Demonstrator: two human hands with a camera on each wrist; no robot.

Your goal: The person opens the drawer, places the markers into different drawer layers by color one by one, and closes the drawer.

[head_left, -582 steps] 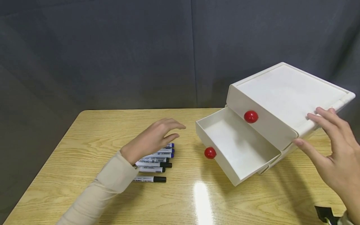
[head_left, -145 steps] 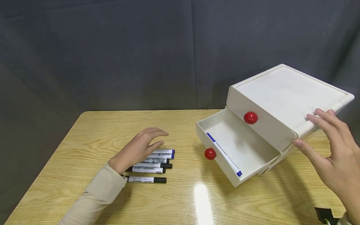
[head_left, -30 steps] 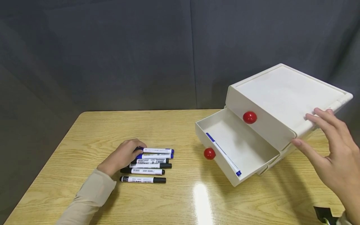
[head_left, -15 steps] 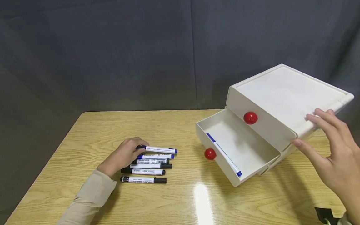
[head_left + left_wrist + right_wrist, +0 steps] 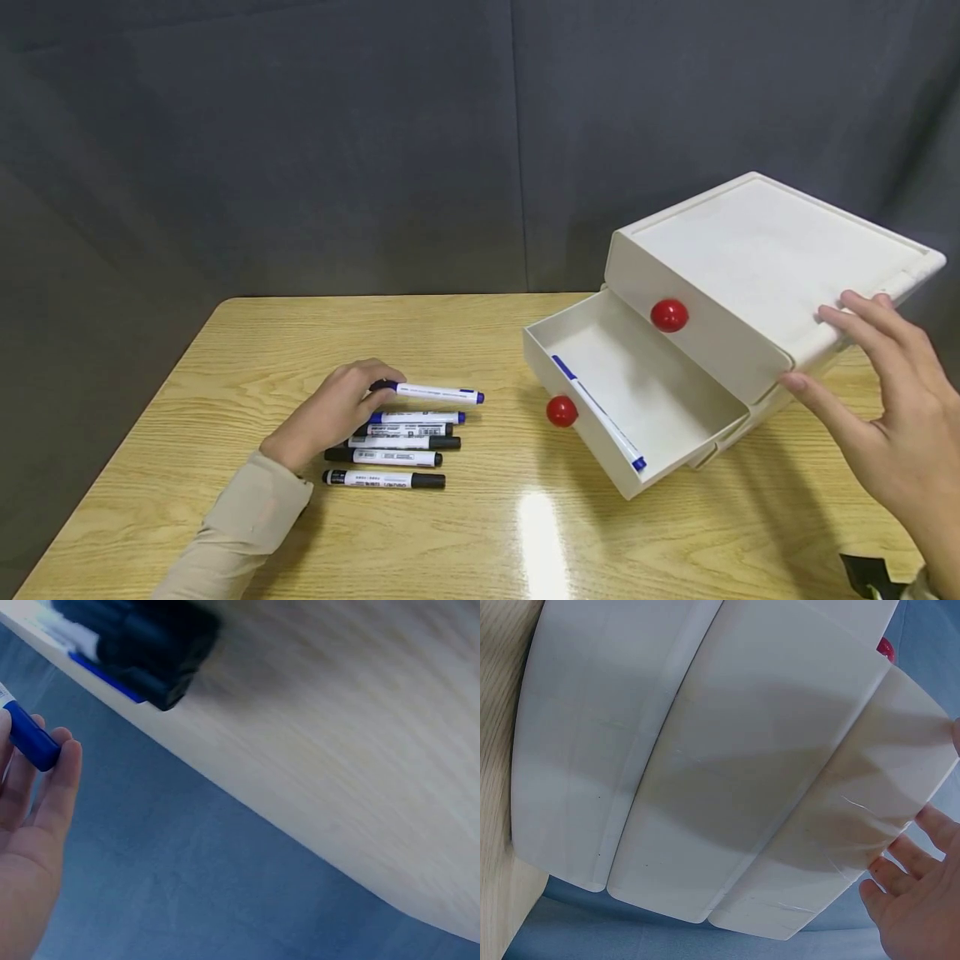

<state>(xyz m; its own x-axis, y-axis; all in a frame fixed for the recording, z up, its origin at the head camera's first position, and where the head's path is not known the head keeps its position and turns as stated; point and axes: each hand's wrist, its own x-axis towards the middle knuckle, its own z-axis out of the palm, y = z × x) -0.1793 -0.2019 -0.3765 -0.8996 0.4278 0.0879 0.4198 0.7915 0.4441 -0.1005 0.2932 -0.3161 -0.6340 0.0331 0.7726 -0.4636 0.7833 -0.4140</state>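
My left hand [image 5: 337,404] pinches a whiteboard marker [image 5: 442,393] by its blue cap, above a row of markers. The left wrist view shows that marker's blue cap [image 5: 35,744] between thumb and fingers. One blue-capped marker [image 5: 423,417] and several black-capped markers [image 5: 393,457] lie side by side below it. At right stands a white drawer unit [image 5: 772,250] with red knobs [image 5: 670,315]. Its lower drawer [image 5: 675,408] is pulled out, with one blue-capped marker [image 5: 600,417] along the front wall. My right hand [image 5: 900,400] rests with spread fingers on the unit's near top edge.
Everything stands on a wood-grain table [image 5: 247,358]. A dark grey curtain [image 5: 360,150] hangs behind its back edge. A small black object [image 5: 866,575] lies at the lower right, close to the right sleeve. In the right wrist view, the unit's side [image 5: 727,765] shows stacked sections.
Over the last second, my left hand has lifted the blue-capped marker off the row and shifted slightly right. A blue-capped marker was put into the drawer earlier. My right hand has stayed in place.
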